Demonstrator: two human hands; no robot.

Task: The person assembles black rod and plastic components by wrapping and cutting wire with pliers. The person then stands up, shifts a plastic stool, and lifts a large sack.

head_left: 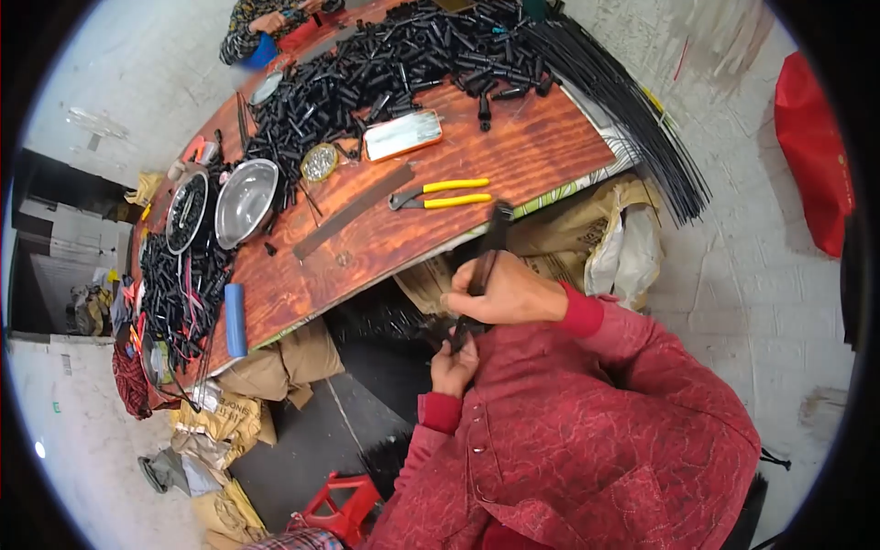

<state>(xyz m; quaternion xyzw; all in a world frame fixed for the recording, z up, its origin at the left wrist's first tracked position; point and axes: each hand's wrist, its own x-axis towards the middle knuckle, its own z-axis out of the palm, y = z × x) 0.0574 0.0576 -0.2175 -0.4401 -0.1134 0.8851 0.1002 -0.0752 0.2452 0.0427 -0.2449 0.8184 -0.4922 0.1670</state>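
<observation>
My right hand [513, 291] is closed round a long dark tool [500, 225], whose wider end points up toward the table edge. Its kind is hard to make out. Just below, my left hand [455, 367] pinches a small black piece [467, 328] in front of my body; its shape is partly hidden by my fingers. Both hands are close together, off the near edge of the table. Nearest to them on the tabletop lie yellow-handled pliers [442, 193] and a flat dark metal strip [353, 213].
On the wooden table [541, 137] a large heap of black tubular parts [367, 82] spreads along the far side. Long black rods [632, 110] overhang the right end. A metal bowl [246, 203], white tray [403, 136] and blue roll [236, 319] stand there. Another person's hand [268, 23] is opposite.
</observation>
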